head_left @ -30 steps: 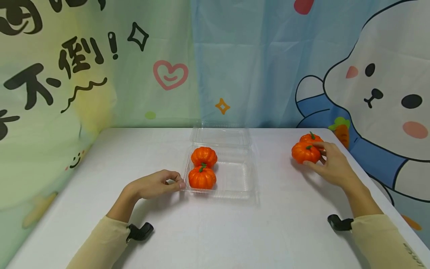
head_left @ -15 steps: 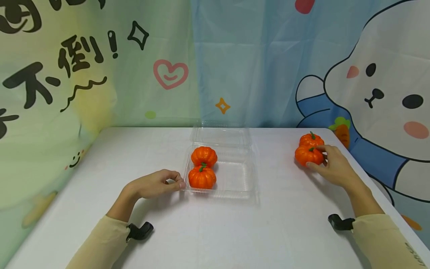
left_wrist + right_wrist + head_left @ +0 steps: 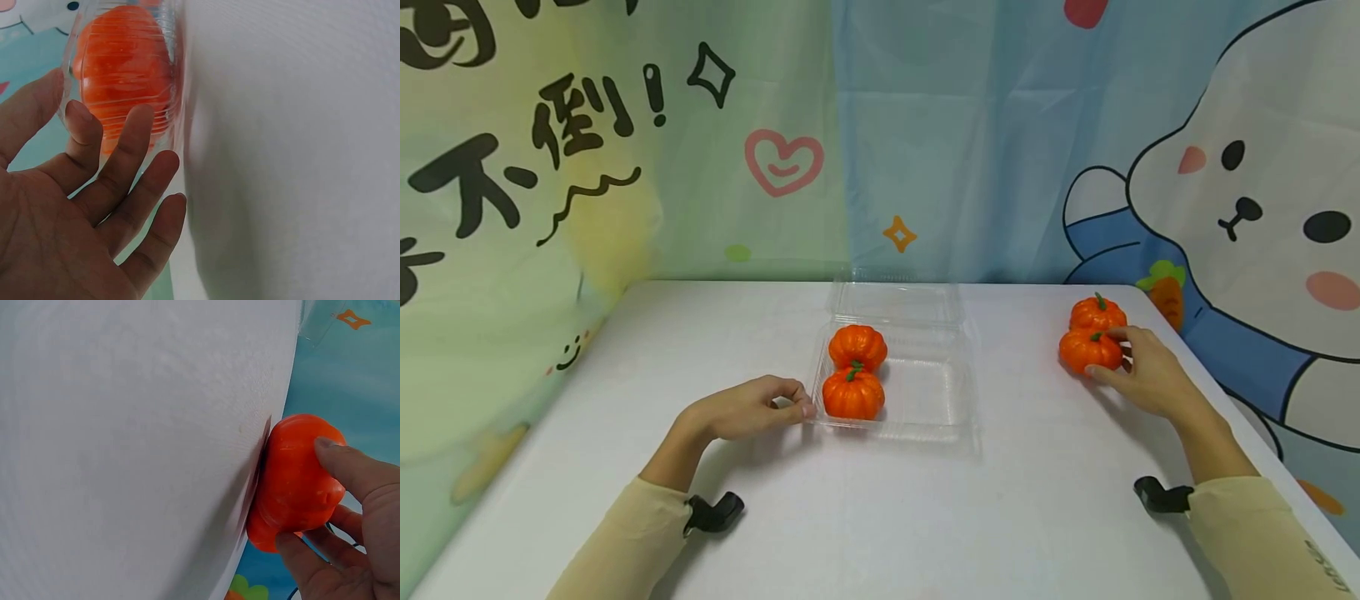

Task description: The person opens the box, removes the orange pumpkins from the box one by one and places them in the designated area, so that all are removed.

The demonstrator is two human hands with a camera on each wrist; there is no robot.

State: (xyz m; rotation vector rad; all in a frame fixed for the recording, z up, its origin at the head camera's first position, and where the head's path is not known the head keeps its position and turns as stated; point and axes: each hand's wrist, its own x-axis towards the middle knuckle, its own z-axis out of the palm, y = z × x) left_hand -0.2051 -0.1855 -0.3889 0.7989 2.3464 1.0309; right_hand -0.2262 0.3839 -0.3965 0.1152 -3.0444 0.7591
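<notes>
In the head view, a clear plastic clamshell box (image 3: 925,392) stands with its lid raised at the back. Two small orange pumpkins, the rear one (image 3: 857,346) and the front one (image 3: 853,394), sit in its left half. My left hand (image 3: 752,408) pinches the box's front left corner between thumb and forefinger, its other fingers spread in the left wrist view. Over at the right, my right hand (image 3: 1142,375) holds another small pumpkin (image 3: 1084,350) with thumb and fingers on its sides. Right behind that one is a further pumpkin (image 3: 1099,312), partly hidden.
A white table (image 3: 880,517) carries everything, its right edge close beyond my right hand. Behind it hangs a printed cloth (image 3: 925,167) with a cartoon bear. Black wrist-camera mounts (image 3: 715,512) stick out from both sleeves.
The pumpkin in my right hand has shifted slightly right and nearer, then stayed almost still. My left hand and the box have kept their place.
</notes>
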